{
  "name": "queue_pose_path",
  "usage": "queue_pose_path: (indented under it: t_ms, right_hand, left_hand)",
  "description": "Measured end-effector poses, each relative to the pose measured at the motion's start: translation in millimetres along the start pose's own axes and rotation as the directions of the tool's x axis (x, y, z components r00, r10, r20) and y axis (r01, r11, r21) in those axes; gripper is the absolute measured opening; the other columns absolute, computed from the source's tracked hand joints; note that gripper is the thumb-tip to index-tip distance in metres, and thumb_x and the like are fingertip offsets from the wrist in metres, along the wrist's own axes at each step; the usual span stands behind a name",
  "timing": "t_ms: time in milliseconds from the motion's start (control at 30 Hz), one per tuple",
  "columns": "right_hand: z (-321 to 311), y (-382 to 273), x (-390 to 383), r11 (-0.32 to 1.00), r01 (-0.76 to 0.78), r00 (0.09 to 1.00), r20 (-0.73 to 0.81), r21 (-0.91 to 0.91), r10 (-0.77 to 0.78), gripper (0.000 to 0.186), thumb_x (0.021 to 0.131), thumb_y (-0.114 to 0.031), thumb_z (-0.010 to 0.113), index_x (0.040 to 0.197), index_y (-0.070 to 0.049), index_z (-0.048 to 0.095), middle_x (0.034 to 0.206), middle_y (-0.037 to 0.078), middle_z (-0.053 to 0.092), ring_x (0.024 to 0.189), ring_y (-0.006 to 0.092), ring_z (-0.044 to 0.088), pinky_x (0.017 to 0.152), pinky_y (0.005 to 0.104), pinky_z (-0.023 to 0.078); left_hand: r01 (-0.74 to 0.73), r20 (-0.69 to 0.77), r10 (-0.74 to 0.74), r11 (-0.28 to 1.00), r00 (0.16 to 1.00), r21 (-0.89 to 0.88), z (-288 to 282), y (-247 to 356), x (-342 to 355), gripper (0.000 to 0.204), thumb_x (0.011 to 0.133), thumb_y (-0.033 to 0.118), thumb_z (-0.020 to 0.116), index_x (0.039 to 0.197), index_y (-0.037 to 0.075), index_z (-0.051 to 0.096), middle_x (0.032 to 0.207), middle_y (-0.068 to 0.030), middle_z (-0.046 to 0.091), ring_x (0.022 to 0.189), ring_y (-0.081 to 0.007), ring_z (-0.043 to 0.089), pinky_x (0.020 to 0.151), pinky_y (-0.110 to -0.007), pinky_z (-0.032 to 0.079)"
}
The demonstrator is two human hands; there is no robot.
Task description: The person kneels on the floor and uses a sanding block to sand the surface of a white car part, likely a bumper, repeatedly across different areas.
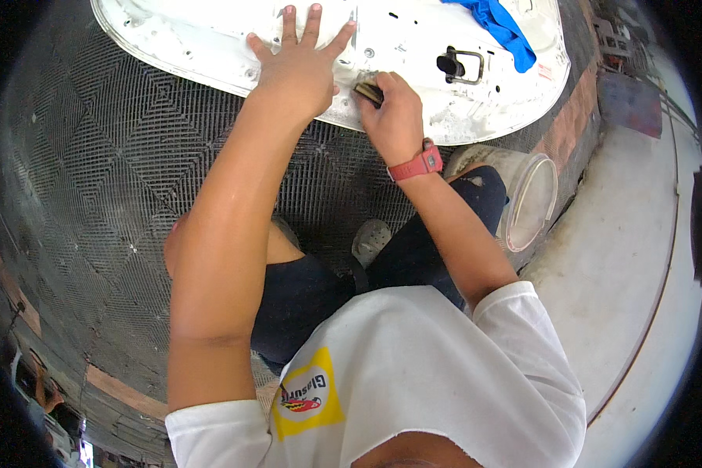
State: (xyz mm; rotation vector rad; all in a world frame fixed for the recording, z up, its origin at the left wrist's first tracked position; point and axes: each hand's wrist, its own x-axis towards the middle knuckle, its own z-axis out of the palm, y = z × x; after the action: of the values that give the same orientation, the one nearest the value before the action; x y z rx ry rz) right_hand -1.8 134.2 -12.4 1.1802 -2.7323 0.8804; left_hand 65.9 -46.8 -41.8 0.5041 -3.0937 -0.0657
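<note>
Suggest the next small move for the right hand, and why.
Probably slide the small dark-and-tan pad slightly along the near edge of the white panel: the right hand grips it there, the surface around looks smudged grey, and the left hand lies spread on the panel, apparently steadying it.

Head-worn fisheye looks down toward the white panel (423, 33)

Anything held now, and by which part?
Right hand grips a small dark-and-tan block by its right end; left hand, spread on the white metal panel, holds nothing.
</note>
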Motion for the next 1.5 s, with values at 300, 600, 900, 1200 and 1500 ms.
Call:
queue_pose_path:
  t_ms: [300,600,900,1200,1500]
  right_hand:
    - [-14,0,5,0.995,0.08,0.991,0.112,-0.064,-0.072,0.015,0.086,-0.006,0.082,0.097,0.0,0.074,0.095,0.017,0.072,0.086,0.0405,0.072,0.077,0.0451,0.058]
    - [-1,7,8,0.929,0.343,0.938,0.109,-0.14,-0.329,0.025,0.076,-0.007,0.082,0.1,-0.012,0.075,0.093,0.007,0.069,0.094,0.0322,0.065,0.086,0.0441,0.047]
    - [7,0,15,0.906,0.393,0.919,0.092,-0.16,-0.383,0.025,0.076,-0.009,0.081,0.1,-0.012,0.075,0.096,0.004,0.067,0.096,0.0298,0.062,0.087,0.0452,0.045]
    - [12,-3,23,0.926,0.342,0.939,0.025,-0.162,-0.343,0.029,0.074,-0.007,0.082,0.101,-0.012,0.074,0.098,0.005,0.068,0.098,0.0309,0.063,0.089,0.0456,0.046]
    - [-3,-21,40,0.975,0.21,0.973,0.112,-0.075,-0.201,0.022,0.083,-0.012,0.083,0.103,-0.006,0.077,0.097,0.013,0.073,0.096,0.0364,0.072,0.087,0.0471,0.056]
  left_hand:
    - [-0.03,0.06,0.035,0.997,0.998,-0.07,-8,-2,1,0.099,0.102,0.023,0.076,0.177,0.047,0.016,0.187,-0.0138,0.01,0.17,-0.0481,0.011,0.118,-0.09,0.025]
    - [-0.059,0.098,0.071,0.992,0.993,-0.115,-15,-10,0,0.114,0.091,-0.008,0.069,0.177,0.047,0.017,0.187,-0.0147,0.013,0.17,-0.0487,0.013,0.119,-0.089,0.027]
    - [-0.069,0.051,0.08,0.98,0.996,-0.185,-19,-25,-3,0.102,0.096,-0.005,0.067,0.177,0.037,0.023,0.185,-0.0124,0.019,0.169,-0.0421,0.022,0.126,-0.077,0.031]
    - [-0.032,0.051,0.034,0.999,0.998,-0.035,-30,-36,-10,0.096,0.099,0.009,0.071,0.179,0.03,0.021,0.185,-0.0142,0.018,0.17,-0.0398,0.02,0.13,-0.074,0.026]
    - [0.182,0.149,-0.164,0.976,0.975,-0.118,-34,-45,-12,0.084,0.105,0.025,0.064,0.177,0.022,0.021,0.182,-0.0186,0.021,0.168,-0.0421,0.02,0.128,-0.076,0.025]
